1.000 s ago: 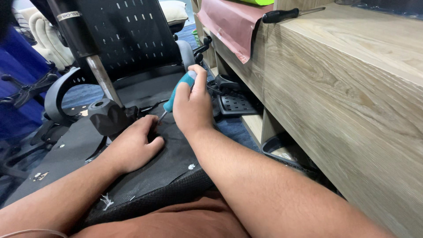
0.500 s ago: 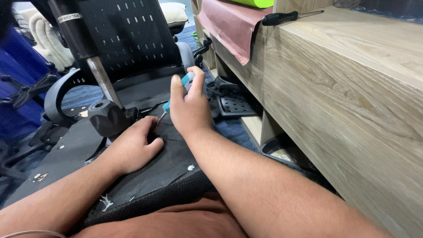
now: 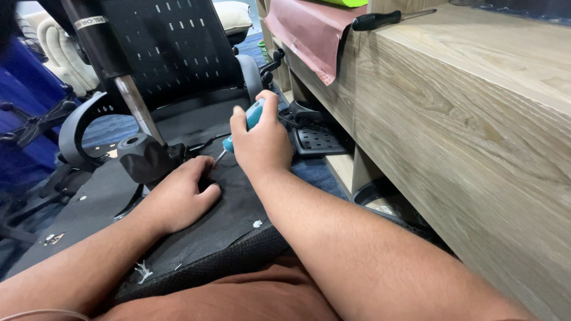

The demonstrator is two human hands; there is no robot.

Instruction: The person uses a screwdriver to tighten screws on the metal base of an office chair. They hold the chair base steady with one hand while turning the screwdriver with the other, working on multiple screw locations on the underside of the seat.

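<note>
An overturned black office chair seat [image 3: 214, 229] lies across my lap, underside up. My right hand [image 3: 262, 145] grips a screwdriver with a teal handle [image 3: 253, 117], its metal tip angled down onto the seat underside by my left fingers. My left hand [image 3: 181, 196] rests flat on the seat, fingers curled at the spot where the tip meets it. Beside it sits the black seat mechanism [image 3: 146, 157] with its metal gas cylinder [image 3: 134, 104] rising up and left.
A wooden cabinet [image 3: 464, 131] runs along the right, with a black-handled screwdriver [image 3: 380, 19] and a reddish sheet [image 3: 309, 30] on top. A black mesh chair back [image 3: 172, 47], an armrest [image 3: 80, 128] and a blue chair [image 3: 24, 119] stand behind.
My right hand has shifted slightly on the screwdriver handle, twisting it; the left hand stays on the seat.
</note>
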